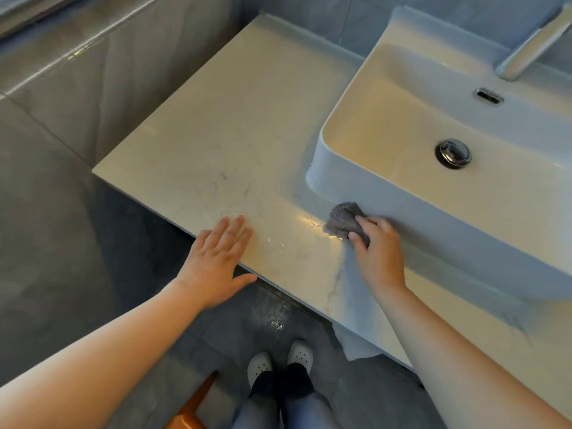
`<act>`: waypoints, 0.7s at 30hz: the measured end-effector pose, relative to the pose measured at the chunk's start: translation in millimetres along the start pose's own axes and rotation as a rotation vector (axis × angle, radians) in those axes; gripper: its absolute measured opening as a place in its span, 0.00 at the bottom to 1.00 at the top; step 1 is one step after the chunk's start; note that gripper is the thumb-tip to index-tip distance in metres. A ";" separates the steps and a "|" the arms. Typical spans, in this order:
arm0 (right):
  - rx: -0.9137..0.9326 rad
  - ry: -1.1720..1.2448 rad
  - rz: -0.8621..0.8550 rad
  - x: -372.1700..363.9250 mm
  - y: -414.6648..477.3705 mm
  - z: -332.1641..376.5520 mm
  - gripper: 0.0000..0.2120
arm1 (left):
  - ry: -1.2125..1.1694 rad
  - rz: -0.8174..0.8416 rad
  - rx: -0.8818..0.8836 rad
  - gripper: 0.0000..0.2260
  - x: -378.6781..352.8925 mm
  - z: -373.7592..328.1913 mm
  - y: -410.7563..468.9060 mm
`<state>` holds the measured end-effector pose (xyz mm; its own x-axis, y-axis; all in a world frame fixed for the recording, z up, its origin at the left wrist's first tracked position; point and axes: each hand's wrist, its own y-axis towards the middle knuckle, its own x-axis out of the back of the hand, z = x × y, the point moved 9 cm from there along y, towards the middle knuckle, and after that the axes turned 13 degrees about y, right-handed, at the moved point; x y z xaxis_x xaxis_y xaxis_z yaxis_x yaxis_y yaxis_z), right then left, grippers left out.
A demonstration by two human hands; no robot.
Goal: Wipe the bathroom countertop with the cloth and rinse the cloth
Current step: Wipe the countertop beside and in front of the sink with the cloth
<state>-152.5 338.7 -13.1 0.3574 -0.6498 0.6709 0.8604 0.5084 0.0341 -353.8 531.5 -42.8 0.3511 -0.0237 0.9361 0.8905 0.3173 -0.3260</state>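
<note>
Fingers of the right hand are curled over a grey cloth, pinching its near end and pressing it down on the countertop right at the foot of the basin. From the head camera, the only view there is, the cloth sticks out ahead of the fingertips, away from the person and a little to the left. It is a crumpled wad rather than a flat sheet, so it has no real long axis.

The left hand lies flat near the front edge with its fingers straight and together and its thumb hanging off the lip. It holds nothing and looks like a brace.

What matters for the next stroke, I would say, is direction. The broad bare stretch of stone runs left and back from the cloth, while the basin wall blocks it on the right. A sweep would have to go leftward, towards the resting hand. For rinsing, the right hand is plainly the nearer one to the faucet, which stands up and to the right, well apart from the cloth.

Counting: one cloth, two hands, one basin, one faucet, one drain plug, one overflow slot — and two pale shoes on the grey floor below, beside something orange that I cannot identify.
</note>
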 end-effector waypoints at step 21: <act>0.215 -0.001 0.114 -48.4 27.3 31.0 0.17 | 0.064 0.177 0.112 0.40 -11.6 -7.7 3.6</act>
<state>-157.5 401.6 -21.7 0.4476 -0.5804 0.6803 0.7173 0.6873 0.1146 -352.4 525.6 -55.9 0.5205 -0.0175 0.8537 0.7767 0.4251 -0.4648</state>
